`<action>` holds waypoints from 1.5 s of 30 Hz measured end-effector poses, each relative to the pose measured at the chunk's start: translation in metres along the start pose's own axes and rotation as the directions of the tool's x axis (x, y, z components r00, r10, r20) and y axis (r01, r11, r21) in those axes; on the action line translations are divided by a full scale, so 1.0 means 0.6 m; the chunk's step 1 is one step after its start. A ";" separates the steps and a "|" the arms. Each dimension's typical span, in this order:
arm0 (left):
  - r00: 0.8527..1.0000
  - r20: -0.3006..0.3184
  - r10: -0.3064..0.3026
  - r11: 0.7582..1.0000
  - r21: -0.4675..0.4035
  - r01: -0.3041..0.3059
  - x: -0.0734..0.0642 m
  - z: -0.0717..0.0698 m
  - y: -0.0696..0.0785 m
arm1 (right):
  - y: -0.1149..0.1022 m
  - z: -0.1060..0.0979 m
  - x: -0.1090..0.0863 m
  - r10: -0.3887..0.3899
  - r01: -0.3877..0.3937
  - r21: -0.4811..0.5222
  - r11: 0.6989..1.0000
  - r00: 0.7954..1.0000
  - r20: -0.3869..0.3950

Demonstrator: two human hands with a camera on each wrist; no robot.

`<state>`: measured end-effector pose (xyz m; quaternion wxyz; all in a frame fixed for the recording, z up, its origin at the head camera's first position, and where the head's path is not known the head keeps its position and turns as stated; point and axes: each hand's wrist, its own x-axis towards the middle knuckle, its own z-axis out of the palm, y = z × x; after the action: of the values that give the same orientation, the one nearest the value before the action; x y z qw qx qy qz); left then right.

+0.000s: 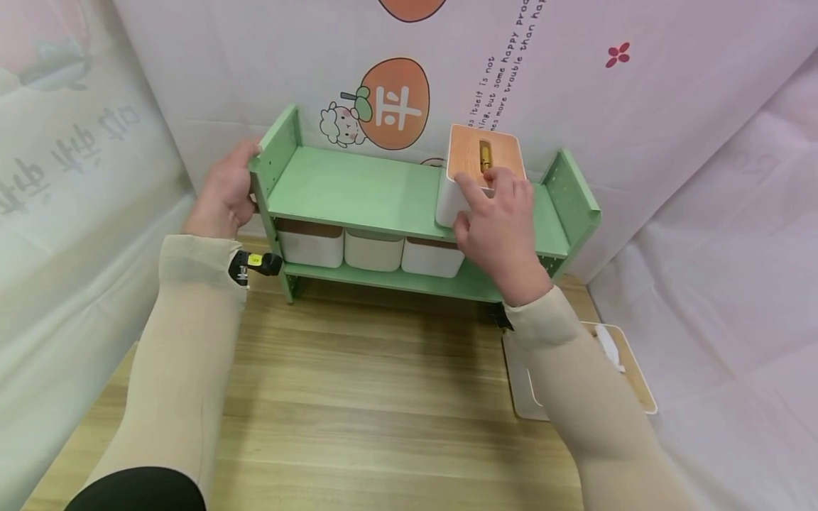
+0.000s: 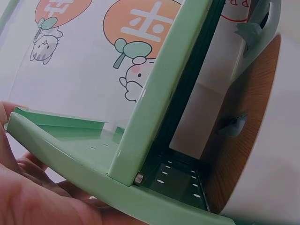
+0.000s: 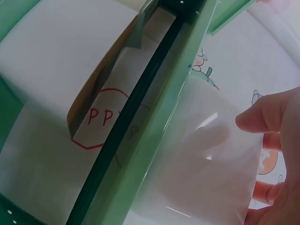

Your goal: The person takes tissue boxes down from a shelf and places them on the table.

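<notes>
A green two-tier shelf rack stands against the printed backdrop. My left hand grips the upper end panel on its left; the left wrist view shows the fingers behind that panel. A white tissue box with a wooden lid stands on the upper board, toward the right. My right hand holds it at the near edge, fingers over the lid and thumb on the front face. A small yellowish thing shows in the lid's slot. In the right wrist view the thumb overlaps the white wall.
Below, on the lower board, stand a white box, a cream box and another white box. A wood-topped box with a white tissue lies at the right on the wood-grain surface. Fabric walls close in both sides.
</notes>
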<state>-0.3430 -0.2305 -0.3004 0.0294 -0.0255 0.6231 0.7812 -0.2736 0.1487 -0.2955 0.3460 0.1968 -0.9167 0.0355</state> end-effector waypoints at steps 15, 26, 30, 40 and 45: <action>1.000 -0.019 -0.005 1.000 0.030 0.006 -0.003 0.001 0.001 | -0.002 -0.035 -0.017 0.029 -0.031 0.048 0.998 0.999 0.046; 0.999 -0.034 -0.012 1.000 0.028 0.013 -0.003 0.001 0.005 | -0.003 -0.062 -0.026 0.032 -0.035 0.017 0.999 0.991 0.128; 1.000 -0.025 -0.013 0.999 0.032 0.014 -0.004 0.000 0.004 | -0.008 -0.068 -0.029 0.057 -0.059 0.004 0.998 0.979 0.197; 0.999 -0.035 -0.009 0.999 0.034 0.010 -0.004 0.000 0.003 | -0.022 -0.085 -0.042 0.067 -0.072 0.013 0.997 0.972 0.225; 1.000 -0.029 -0.007 0.999 0.034 0.008 -0.004 0.001 0.003 | -0.027 -0.093 -0.046 0.065 -0.069 0.008 0.998 0.970 0.236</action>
<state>-0.3410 -0.2301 -0.2983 0.0235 -0.0386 0.6365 0.7700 -0.2138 0.1545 -0.2723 0.2317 0.1713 -0.9571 0.0310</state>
